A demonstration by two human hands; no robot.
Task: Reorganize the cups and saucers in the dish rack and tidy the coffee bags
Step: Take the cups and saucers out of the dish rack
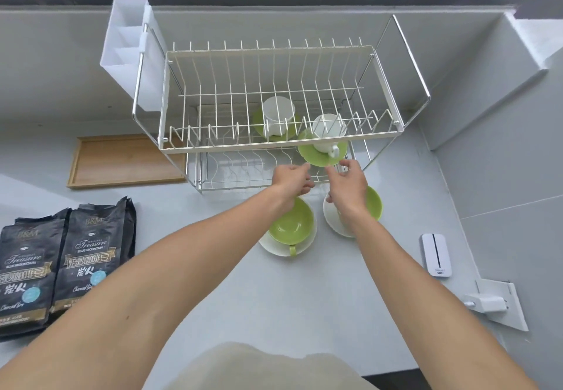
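Observation:
A white two-tier dish rack stands at the back of the counter. On its lower tier a white cup sits on a green saucer. To its right, a second white cup rests on another green saucer at the tier's front edge. My left hand and my right hand both pinch this saucer's front rim. Below my hands, a green cup on a white saucer and a second green cup, partly hidden by my right wrist, stand on the counter. Two black coffee bags lie at the left.
A wooden tray lies left of the rack. A white cutlery holder hangs on the rack's left side. A small white device and a wall plug are at the right, by the side wall.

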